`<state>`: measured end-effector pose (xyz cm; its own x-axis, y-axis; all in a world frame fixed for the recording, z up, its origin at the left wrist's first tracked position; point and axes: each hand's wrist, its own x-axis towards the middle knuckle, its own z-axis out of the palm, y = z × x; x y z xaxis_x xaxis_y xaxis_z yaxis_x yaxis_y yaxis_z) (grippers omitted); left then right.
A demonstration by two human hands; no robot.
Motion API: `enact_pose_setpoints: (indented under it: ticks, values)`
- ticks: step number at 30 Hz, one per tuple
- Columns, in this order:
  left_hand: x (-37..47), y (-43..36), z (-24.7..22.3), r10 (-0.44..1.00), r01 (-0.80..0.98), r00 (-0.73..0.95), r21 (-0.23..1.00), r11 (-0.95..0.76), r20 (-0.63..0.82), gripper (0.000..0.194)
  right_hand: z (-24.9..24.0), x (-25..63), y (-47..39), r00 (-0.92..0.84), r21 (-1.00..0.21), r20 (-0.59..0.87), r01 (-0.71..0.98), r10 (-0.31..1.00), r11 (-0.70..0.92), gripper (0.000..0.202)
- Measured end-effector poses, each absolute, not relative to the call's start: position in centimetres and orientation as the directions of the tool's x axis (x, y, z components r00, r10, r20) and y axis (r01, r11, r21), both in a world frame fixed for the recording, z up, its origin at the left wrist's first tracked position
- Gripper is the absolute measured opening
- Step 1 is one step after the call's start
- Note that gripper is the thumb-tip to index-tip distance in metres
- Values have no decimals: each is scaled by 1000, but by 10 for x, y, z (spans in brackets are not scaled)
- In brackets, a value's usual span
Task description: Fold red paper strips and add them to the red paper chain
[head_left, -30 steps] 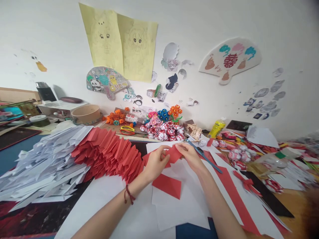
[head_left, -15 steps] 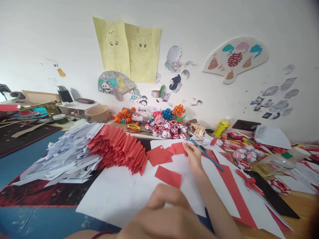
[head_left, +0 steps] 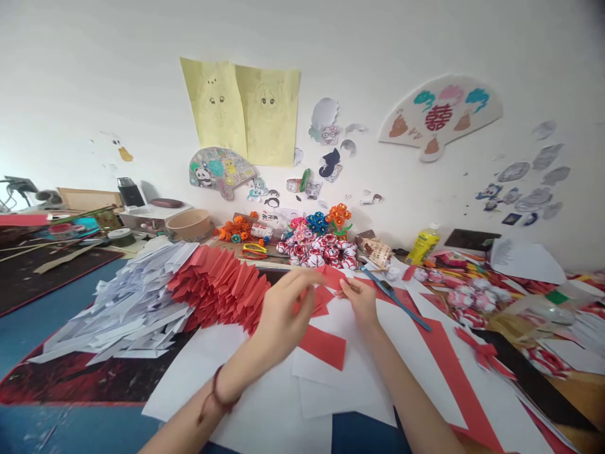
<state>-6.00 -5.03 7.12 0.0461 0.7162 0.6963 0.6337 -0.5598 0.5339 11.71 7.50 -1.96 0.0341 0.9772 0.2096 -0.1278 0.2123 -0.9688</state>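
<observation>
My left hand (head_left: 289,310) hovers over the white sheets, wrist bent, fingers curved and apart, with nothing visible in them. A dark red cord bracelet circles that wrist. To its right, my right hand (head_left: 362,301) pinches at the near edge of a red paper piece (head_left: 332,275). Between my forearms a red paper rectangle (head_left: 326,347) lies on white paper (head_left: 345,396), partly hidden by my left hand. More red paper is partly covered behind my left fingers. Left of that hand stands a dense row of folded red paper pieces (head_left: 220,287).
Folded white paper pieces (head_left: 127,302) heap at the left. Red-and-white paper flowers (head_left: 319,251) sit along the wall. A blue box cutter (head_left: 399,296) lies right of my right hand. A yellow bottle (head_left: 423,243) and a clear plastic bottle (head_left: 558,312) are farther right.
My left hand has moved forward from close to the camera to above the papers, beside my right hand. My right hand has shifted slightly left. The view has tilted up a little.
</observation>
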Motion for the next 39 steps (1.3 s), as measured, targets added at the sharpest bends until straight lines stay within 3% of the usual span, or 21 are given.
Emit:
enact_pose_setpoints:
  ticks: [4, 7, 10, 15, 22, 29, 33, 39]
  values:
    - [-58, 4, 53, 846, 824, -53, 501, -263, 531, 41, -19, 115, 75, -6, -976, 181, -123, 983, 179, 44]
    - [-56, 32, 36, 931, 768, -104, 623, -148, 350, 35, -20, 113, 74, -51, -979, 174, -112, 983, 168, 41]
    - [-59, 41, 24, 936, 676, -131, 720, -156, 326, 24, -19, 111, 72, -107, -984, 159, -92, 981, 150, 41]
    - [-65, 37, 18, 921, 630, -190, 762, -150, 339, 29, -18, 112, 70, -188, -992, 122, -40, 975, 116, 42]
    - [-61, 33, 16, 938, 523, -108, 821, -228, 329, 20, -16, 120, 72, -177, -990, 138, -24, 975, 136, 40]
    - [-63, 37, 7, 958, 346, -125, 916, -201, 258, 22, -19, 119, 74, -192, -982, 182, 17, 964, 189, 38]
    - [-63, 37, 3, 945, 502, -127, 842, -200, 301, 21, -20, 121, 76, -148, -973, 213, 53, 966, 223, 40]
    - [-66, 32, 3, 959, 800, -25, 581, -149, 281, 15, -23, 130, 78, -174, -947, 186, 230, 967, 224, 41]
